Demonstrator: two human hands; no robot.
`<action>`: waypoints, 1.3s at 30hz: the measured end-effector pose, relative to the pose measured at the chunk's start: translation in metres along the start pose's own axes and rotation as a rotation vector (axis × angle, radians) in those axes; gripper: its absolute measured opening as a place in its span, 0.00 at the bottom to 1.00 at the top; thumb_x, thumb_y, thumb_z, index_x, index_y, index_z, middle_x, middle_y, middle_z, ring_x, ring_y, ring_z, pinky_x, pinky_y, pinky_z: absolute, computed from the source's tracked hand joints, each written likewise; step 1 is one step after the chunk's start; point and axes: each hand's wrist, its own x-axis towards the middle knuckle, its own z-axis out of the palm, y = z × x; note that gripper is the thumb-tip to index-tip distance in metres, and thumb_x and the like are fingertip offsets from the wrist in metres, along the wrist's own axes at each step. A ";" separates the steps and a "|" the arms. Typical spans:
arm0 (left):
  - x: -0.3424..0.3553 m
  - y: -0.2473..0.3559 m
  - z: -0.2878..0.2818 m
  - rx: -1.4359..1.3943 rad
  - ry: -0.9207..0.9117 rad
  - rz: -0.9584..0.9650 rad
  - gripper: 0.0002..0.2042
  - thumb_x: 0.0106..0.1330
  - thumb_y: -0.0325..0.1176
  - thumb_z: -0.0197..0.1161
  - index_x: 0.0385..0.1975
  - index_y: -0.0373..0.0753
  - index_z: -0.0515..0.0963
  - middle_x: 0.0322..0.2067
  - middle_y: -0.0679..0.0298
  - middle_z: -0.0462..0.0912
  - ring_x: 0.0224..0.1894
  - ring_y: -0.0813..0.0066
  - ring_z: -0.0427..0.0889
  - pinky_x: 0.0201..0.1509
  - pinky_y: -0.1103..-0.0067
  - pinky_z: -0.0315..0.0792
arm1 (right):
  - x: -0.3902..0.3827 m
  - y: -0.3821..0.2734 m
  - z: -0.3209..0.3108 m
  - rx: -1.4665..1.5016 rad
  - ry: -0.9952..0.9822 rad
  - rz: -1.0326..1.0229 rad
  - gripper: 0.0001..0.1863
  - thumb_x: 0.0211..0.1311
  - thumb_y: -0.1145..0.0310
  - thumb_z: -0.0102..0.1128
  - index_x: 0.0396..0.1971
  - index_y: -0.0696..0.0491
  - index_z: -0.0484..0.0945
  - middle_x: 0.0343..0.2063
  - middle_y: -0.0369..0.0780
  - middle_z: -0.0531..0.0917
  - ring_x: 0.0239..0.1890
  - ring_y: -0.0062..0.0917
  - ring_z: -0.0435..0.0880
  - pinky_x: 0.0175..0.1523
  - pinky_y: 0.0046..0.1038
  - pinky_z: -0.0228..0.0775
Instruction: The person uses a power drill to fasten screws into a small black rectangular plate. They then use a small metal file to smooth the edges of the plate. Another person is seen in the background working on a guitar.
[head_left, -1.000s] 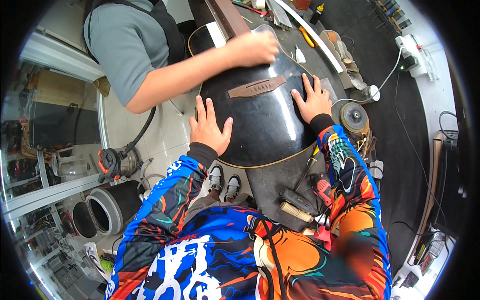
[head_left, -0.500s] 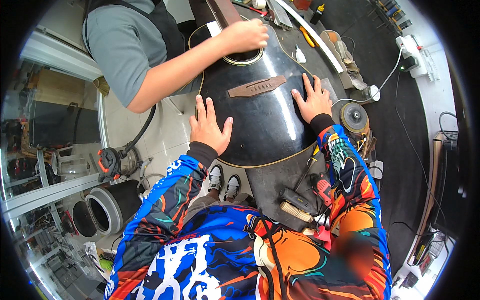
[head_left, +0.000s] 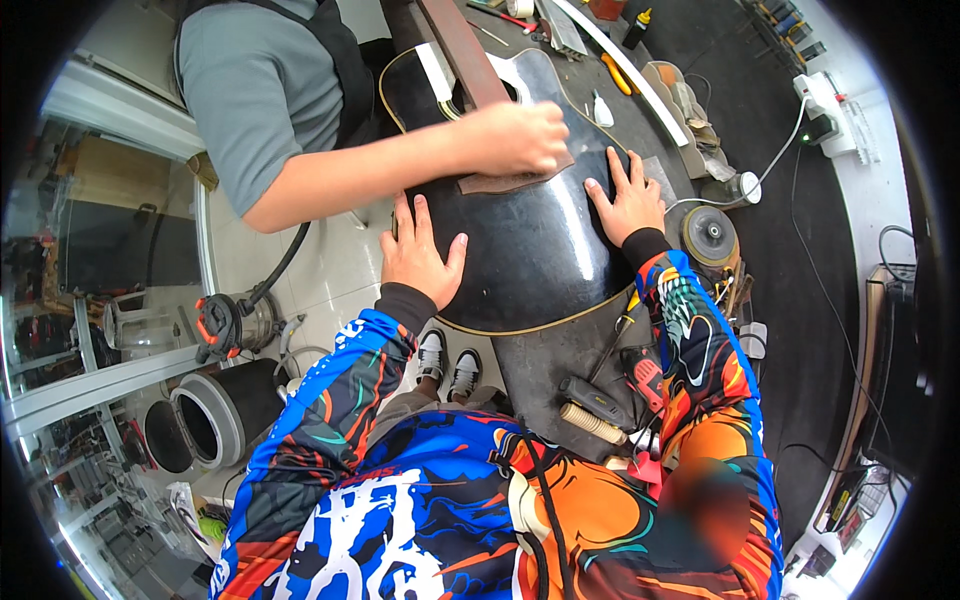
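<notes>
A glossy black acoustic guitar point(head_left: 500, 260) lies face up on a dark workbench, its lower end toward me. My left hand point(head_left: 420, 257) rests on the left edge of its body, fingers spread. On the right edge lies my right hand point(head_left: 628, 200), also flat with fingers apart. Between them sits the brown wooden bridge point(head_left: 480, 184), partly covered by a co-worker's closed hand point(head_left: 525, 138). That hand is at the near end of a long reddish-brown bar point(head_left: 470, 60) running over the soundhole and neck. Its grip on the bar is partly hidden.
Right of the guitar are a round sanding disc point(head_left: 709, 235), a red power tool point(head_left: 643, 376), a small white bottle point(head_left: 601, 110) and orange-handled pliers point(head_left: 615, 73). A white cable point(head_left: 775, 165) crosses the bench. At left, a vacuum point(head_left: 235, 325) stands on the tiled floor.
The co-worker's hand has moved toward me, from the soundhole to over the bridge, and the brown bar has come nearer with it. My hands stay in place.
</notes>
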 end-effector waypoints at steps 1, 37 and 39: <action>0.000 -0.002 0.002 0.016 0.019 0.012 0.38 0.68 0.51 0.58 0.71 0.31 0.60 0.74 0.41 0.52 0.50 0.39 0.72 0.61 0.60 0.67 | -0.001 0.000 -0.001 -0.001 -0.001 0.000 0.39 0.65 0.34 0.48 0.73 0.36 0.61 0.73 0.43 0.60 0.63 0.53 0.68 0.62 0.56 0.64; 0.001 -0.003 0.003 0.012 0.004 0.002 0.39 0.68 0.52 0.58 0.71 0.31 0.59 0.74 0.42 0.50 0.48 0.40 0.72 0.60 0.61 0.68 | -0.001 -0.003 -0.004 0.009 -0.013 0.016 0.39 0.65 0.35 0.49 0.73 0.35 0.61 0.73 0.43 0.60 0.64 0.53 0.67 0.63 0.56 0.63; 0.001 0.001 -0.003 -0.026 -0.028 -0.022 0.38 0.68 0.51 0.58 0.72 0.31 0.58 0.74 0.41 0.51 0.53 0.37 0.71 0.63 0.60 0.65 | -0.001 -0.003 -0.006 0.006 -0.015 0.018 0.39 0.65 0.35 0.49 0.73 0.35 0.61 0.73 0.43 0.60 0.64 0.53 0.67 0.63 0.56 0.63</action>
